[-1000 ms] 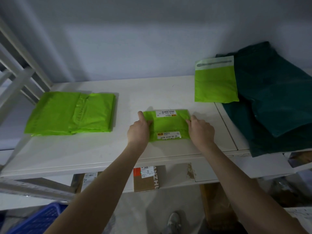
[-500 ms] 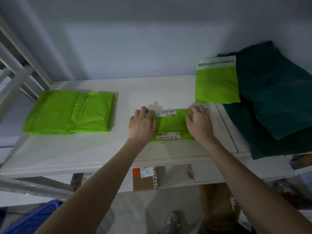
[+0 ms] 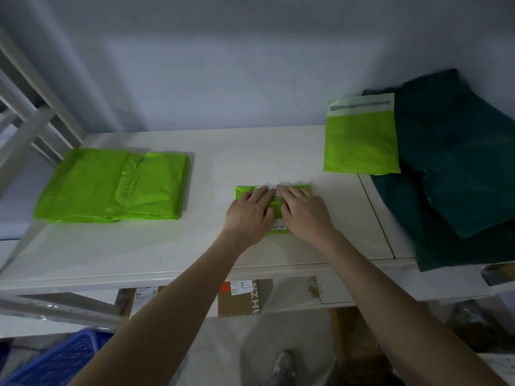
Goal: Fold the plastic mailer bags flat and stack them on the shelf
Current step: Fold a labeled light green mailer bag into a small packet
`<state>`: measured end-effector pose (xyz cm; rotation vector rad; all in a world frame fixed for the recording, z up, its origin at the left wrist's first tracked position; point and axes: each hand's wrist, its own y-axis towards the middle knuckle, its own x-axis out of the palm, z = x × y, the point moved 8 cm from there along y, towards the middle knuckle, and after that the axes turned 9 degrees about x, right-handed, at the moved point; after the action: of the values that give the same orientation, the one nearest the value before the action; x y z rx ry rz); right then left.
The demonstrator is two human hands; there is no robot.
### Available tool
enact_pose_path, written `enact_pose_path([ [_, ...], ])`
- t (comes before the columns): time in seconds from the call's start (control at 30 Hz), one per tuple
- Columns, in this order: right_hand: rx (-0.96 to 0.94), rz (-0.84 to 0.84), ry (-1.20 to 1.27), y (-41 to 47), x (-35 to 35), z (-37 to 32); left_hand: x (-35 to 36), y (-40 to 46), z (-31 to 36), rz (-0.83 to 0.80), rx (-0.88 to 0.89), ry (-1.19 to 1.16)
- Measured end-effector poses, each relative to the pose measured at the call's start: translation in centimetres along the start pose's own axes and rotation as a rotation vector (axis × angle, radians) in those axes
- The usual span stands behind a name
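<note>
A small folded lime-green mailer bag [image 3: 302,188] with white labels lies on the white shelf [image 3: 167,246], near its middle. My left hand [image 3: 249,211] and my right hand [image 3: 305,211] lie side by side on top of it, fingers straight, pressing it flat. The hands cover most of the bag. A stack of folded green mailer bags [image 3: 111,186] sits at the shelf's left. One unfolded green mailer [image 3: 361,137] lies at the back right.
A heap of dark green plastic bags [image 3: 457,168] covers the shelf's right end. White shelf struts [image 3: 30,118] rise at the left. Below the shelf are a cardboard box [image 3: 241,298] and a blue crate [image 3: 55,358].
Both hands moved from the bag's left and right edges inward onto its top, meeting at the middle. The bag stayed in place.
</note>
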<state>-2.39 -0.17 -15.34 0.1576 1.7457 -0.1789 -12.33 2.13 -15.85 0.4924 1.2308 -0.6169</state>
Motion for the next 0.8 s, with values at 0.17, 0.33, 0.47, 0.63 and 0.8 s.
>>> enact_pose_path([
  [0.17, 0.014, -0.067, -0.054, 0.3, 0.2, -0.4, 0.1, 0.3, 0.0, -0.088, -0.038, 0.055],
  [0.33, 0.034, -0.056, -0.057, 0.7, -0.3, -0.4, -0.3, 0.5, 0.3, -0.118, -0.054, 0.081],
  [0.47, 0.033, -0.059, -0.062, 0.4, -0.1, -0.1, -0.2, 0.6, 0.3, -0.11, -0.07, 0.074],
  [0.63, 0.063, -0.059, -0.075, 0.8, -0.2, -0.2, -0.2, 0.9, 0.0, -0.101, -0.092, 0.034],
  [0.8, 0.106, -0.04, -0.067, 0.7, -0.1, 0.6, -0.2, 0.6, -0.5, -0.092, -0.121, 0.07],
])
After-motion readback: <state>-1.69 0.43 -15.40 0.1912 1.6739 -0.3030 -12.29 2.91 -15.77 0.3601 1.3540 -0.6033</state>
